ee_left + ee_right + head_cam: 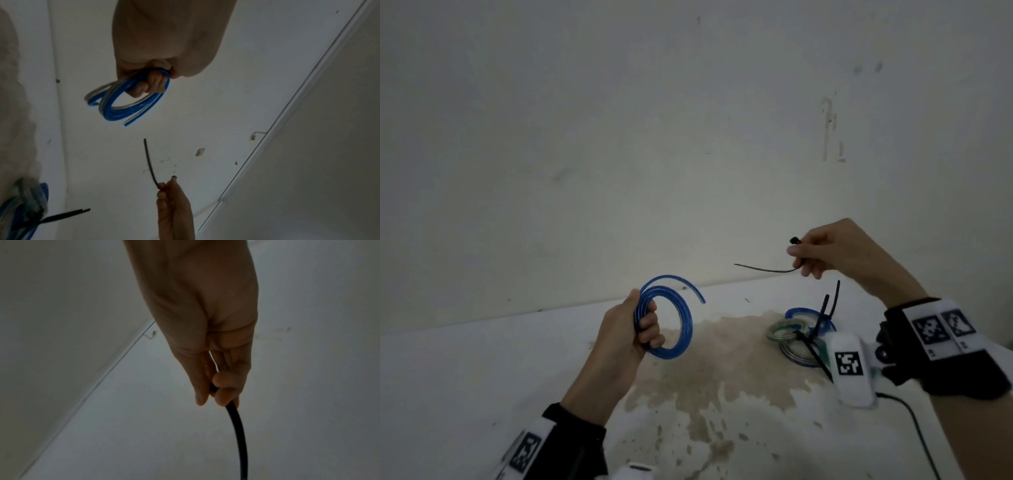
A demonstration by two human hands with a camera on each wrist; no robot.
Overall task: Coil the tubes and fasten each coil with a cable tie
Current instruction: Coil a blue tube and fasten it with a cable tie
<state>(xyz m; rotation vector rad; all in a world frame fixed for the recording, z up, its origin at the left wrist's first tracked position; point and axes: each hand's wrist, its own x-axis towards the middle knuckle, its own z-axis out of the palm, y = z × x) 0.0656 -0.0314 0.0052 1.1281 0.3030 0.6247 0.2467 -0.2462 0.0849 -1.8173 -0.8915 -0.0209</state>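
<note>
Glossy, seemingly plastic blue tube (681,325)

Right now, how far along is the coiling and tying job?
Done: a pile of coils lies on the table with black ties on them; the count is unclear. In hand: the left hand grips a coiled blue tube, one end loose, while the right hand pinches a black cable tie, apart from it. Left: tie this coil.

The cable tie (239,443) runs off the bottom edge; tied coils (24,209) are blurred at the corner.
</note>
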